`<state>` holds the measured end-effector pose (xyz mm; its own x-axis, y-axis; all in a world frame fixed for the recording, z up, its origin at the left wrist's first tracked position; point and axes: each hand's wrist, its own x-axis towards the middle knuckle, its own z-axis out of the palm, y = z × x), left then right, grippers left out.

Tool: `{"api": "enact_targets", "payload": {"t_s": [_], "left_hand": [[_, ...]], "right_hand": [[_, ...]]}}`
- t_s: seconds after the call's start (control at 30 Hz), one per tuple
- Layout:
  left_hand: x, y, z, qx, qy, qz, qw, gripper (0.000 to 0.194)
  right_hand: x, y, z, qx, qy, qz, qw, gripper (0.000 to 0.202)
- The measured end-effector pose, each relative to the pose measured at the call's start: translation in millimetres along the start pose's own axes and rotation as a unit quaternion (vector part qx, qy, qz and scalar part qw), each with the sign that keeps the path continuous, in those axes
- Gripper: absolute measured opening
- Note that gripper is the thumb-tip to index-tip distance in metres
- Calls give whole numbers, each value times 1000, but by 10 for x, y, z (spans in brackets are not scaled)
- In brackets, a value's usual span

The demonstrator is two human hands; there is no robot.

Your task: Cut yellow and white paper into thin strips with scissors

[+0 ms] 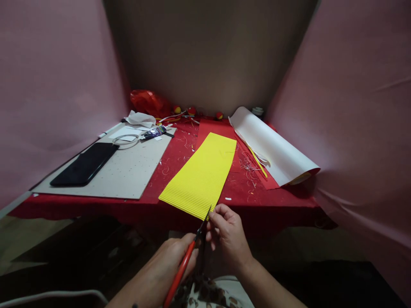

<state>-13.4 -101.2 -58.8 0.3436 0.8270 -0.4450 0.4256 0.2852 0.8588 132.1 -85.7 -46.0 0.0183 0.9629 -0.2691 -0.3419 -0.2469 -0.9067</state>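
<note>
With our left hand (171, 256) we grasp the red-handled metal scissors (181, 270), and our right hand (230, 232) pinches the yellow ridged paper sheet (202, 173) where it overhangs the red-covered table (170, 162), probably so the blades (203, 224) find free room.

No text, labels, brands, numbers or signs legible.

Yellow with parallel ridges on the corrugated sheet (202, 171); orange-red along the scissors handle (180, 273); deep red over the surface (272, 203); white on the roll (272, 145); brown-spotted white across the lap fabric (210, 294).
</note>
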Motion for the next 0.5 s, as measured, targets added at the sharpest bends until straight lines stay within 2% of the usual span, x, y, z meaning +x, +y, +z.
{"api": "enact_targets", "payload": {"t_s": [0.17, 0.37, 0.5], "left_hand": [[-26, 122, -18, 4, 14, -22, 1000, 39], [2, 59, 46, -2, 35, -57, 998, 45], [-15, 58, 70, 40, 21, -78, 996, 53]], "right_hand": [[19, 6, -15, 9, -6, -1, 1000, 18], [26, 64, -14, 19, -1, 16, 1000, 18], [29, 21, -10, 10, 13, 15, 1000, 18]]}}
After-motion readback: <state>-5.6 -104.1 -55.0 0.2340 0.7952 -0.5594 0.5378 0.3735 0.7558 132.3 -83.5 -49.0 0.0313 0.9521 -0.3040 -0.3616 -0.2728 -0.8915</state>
